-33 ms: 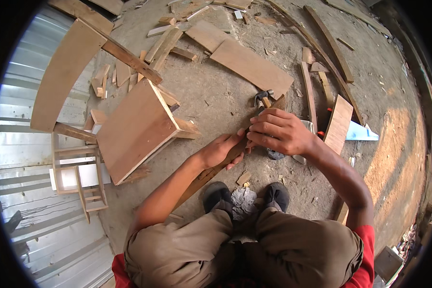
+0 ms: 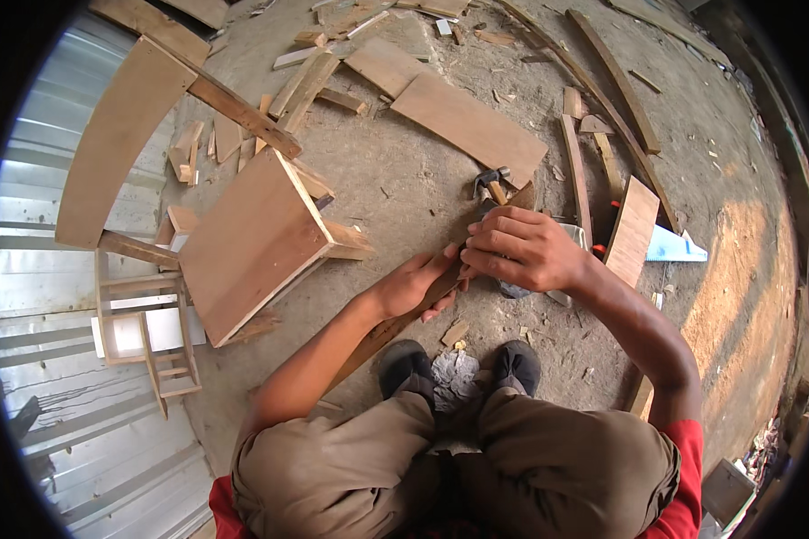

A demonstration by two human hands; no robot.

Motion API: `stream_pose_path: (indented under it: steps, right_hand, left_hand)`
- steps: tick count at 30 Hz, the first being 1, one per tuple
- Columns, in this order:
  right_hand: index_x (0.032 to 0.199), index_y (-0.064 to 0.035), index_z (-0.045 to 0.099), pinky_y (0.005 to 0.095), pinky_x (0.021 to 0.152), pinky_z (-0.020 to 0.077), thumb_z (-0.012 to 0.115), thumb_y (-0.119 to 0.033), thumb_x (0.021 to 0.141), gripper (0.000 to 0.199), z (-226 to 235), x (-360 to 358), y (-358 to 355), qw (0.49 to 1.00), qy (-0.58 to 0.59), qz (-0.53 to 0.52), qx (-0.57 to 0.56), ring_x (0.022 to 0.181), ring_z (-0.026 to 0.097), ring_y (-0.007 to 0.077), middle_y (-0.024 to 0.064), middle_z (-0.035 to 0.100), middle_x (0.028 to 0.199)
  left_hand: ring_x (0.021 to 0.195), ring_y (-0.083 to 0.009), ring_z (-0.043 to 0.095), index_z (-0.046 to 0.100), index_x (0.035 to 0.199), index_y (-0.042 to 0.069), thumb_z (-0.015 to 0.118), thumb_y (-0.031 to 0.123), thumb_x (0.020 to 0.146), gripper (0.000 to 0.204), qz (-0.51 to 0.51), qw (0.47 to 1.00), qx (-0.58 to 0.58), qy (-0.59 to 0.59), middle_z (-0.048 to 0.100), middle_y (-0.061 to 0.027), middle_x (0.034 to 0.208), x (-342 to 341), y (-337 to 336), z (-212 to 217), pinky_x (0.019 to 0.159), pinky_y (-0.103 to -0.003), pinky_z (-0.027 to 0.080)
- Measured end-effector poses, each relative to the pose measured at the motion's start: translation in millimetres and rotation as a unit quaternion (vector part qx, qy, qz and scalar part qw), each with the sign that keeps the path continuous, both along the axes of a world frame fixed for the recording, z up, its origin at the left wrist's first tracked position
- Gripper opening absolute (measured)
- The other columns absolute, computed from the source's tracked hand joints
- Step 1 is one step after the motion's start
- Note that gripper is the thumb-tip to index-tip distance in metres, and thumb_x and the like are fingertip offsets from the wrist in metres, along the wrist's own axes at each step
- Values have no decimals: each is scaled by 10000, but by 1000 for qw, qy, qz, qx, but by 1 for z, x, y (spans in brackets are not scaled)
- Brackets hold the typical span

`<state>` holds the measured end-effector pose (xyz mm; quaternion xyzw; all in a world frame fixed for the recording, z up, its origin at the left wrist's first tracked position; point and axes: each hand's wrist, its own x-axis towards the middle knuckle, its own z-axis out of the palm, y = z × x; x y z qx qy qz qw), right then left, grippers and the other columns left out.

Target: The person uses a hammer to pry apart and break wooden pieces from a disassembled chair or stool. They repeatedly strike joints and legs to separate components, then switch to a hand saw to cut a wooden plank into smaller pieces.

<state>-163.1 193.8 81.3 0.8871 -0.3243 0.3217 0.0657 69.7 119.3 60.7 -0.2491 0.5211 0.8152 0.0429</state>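
Dusty floor point(image 2: 377, 193) strewn with wood offcuts point(image 2: 306, 88) spreads all round, with a plywood-topped piece point(image 2: 253, 244) at nine o'clock. Close together near the centre, the left hand point(image 2: 413, 286) grips a brown plank point(image 2: 377, 338) slanting from about half past one to half past seven, and the right hand point(image 2: 532, 250) bunches its fingers over it (whether they pinch something small, I cannot tell). Just beyond, toward one o'clock, is a hammer point(image 2: 493, 182); a blue-bladed saw point(image 2: 679, 247) lies at three.

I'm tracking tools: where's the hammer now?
In the head view, the hammer shows right of centre, just beyond the right hand, beside the near end of a plywood sheet.
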Motion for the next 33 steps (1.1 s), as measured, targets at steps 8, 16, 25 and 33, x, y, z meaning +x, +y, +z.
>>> stream_pose_path:
  steps: [8,16,25,33]
  right_hand:
    - [968,-33,674,384,804,538,738,-172,750,266,-9,12,2,996,-73,-49,20,945,658,257,84,656,997]
    - [979,-48,676,368,777,513,772,-134,720,290,-28,16,15,989,-107,-91,50,907,647,246,71,649,971]
    - [1008,-81,674,365,815,468,753,-151,731,296,-20,6,-1,992,-75,-58,88,902,609,226,50,627,1017]
    - [993,-68,630,358,826,452,708,-162,798,231,-20,18,-11,996,-30,-40,69,915,612,218,53,624,1023]
  left_hand:
    - [445,-94,434,542,940,17,239,676,1020,730,8,998,-66,-9,470,-16,611,3,9,-14,419,-248,376]
    - [423,-95,435,533,869,16,244,619,1047,692,40,994,-101,-34,466,-12,560,-3,28,-12,401,-266,364]
    - [462,-95,468,566,912,36,286,614,1045,656,40,996,-76,-28,499,-9,608,-4,7,-18,438,-260,397]
    - [499,-95,491,589,966,42,291,595,1053,635,66,997,-38,1,523,-6,651,17,4,-21,474,-255,408]
